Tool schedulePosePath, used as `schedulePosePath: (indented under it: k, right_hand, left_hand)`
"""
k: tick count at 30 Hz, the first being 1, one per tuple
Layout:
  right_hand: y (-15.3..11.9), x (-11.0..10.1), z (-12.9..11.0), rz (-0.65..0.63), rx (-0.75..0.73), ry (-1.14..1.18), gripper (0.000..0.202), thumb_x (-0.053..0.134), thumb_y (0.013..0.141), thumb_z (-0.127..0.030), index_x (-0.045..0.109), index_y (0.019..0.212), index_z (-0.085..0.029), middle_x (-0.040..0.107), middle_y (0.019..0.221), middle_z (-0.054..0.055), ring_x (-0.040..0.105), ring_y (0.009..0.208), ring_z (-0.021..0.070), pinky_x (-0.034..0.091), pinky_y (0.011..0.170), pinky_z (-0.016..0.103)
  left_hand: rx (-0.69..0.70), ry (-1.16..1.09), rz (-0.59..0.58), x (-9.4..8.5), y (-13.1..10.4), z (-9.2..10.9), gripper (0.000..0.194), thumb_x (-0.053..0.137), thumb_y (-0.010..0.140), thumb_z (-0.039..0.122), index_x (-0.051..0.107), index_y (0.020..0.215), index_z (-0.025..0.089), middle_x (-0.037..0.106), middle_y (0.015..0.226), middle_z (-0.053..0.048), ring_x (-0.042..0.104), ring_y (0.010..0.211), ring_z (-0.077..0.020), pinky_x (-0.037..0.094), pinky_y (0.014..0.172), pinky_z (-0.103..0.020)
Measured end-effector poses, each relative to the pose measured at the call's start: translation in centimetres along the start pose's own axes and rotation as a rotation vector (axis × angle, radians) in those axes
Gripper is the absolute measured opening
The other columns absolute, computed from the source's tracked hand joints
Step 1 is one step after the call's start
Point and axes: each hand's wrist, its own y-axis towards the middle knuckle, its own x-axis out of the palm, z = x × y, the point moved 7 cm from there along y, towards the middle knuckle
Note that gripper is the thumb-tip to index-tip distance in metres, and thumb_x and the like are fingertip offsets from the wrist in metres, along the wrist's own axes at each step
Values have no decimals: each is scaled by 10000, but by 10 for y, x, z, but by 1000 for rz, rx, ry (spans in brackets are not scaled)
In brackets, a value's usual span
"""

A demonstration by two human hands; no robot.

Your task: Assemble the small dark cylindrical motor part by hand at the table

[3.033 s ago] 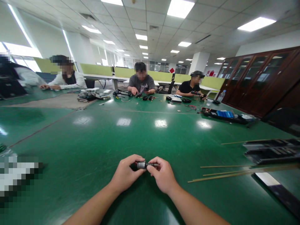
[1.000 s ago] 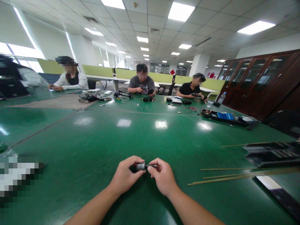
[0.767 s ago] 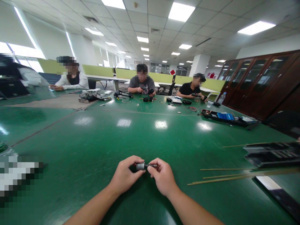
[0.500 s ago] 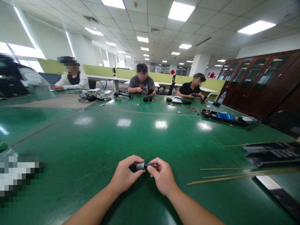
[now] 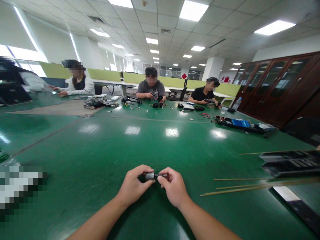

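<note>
A small silver cylinder (image 5: 150, 176) with a dark end is pinched between the thumb and fingers of my left hand (image 5: 132, 187). From its right side a thin dark ribbed shaft (image 5: 158, 175) extends to the right. The thumb and fingers of my right hand (image 5: 174, 189) are closed on that shaft, whose tip shows above the thumb. Both hands are close together, just above the green table (image 5: 155, 146), near its front edge.
Thin brass-coloured rods (image 5: 225, 192) and black slotted rails (image 5: 290, 163) lie at the right, beside a dark flat bar (image 5: 297, 205). A pixelated pale object (image 5: 17, 188) is at the left. Across the table several people sit among tools and a black tray (image 5: 250, 127).
My hands and the held part have hardly moved. At the far left, a person's hands have shifted slightly.
</note>
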Motion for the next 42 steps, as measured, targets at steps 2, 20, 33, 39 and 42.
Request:
schedulePosePath:
  k: [2,20,33,39,42]
  right_hand:
    - [0,0,-1,0,-3,6,82,642,835,-248,655,856,-170,588,644,-17,548,590,141,386,550,232]
    - [-1,-1,-2,17,9,28,91,640,840,-252,647,869,-166,600,653,-12,568,586,145,410,553,236]
    - [-1,0,-3,26,16,63,105,642,844,-263,641,875,-162,621,684,-1,583,595,148,423,552,237]
    - [-2,-1,-4,32,21,77,109,646,842,-273,638,866,-167,620,669,-4,580,585,149,427,550,238]
    - [-2,-1,-5,32,23,85,112,648,839,-278,638,861,-169,617,659,-6,578,578,149,425,544,236]
  left_hand:
    - [-1,0,2,0,0,0,259,756,758,160,664,990,232,696,999,-19,654,931,-195,512,846,-323]
    - [-4,18,22,-2,-1,-1,254,767,755,190,670,987,229,701,994,-25,661,925,-199,521,846,-333]
    - [12,21,31,-3,1,-1,246,757,757,181,674,985,219,706,996,-40,663,932,-210,528,856,-345]
    - [11,21,37,-4,0,0,243,758,752,180,677,977,218,709,1000,-45,667,938,-219,534,863,-355]
    - [12,26,43,-4,1,0,243,761,749,179,678,975,217,711,996,-46,669,937,-222,535,861,-358]
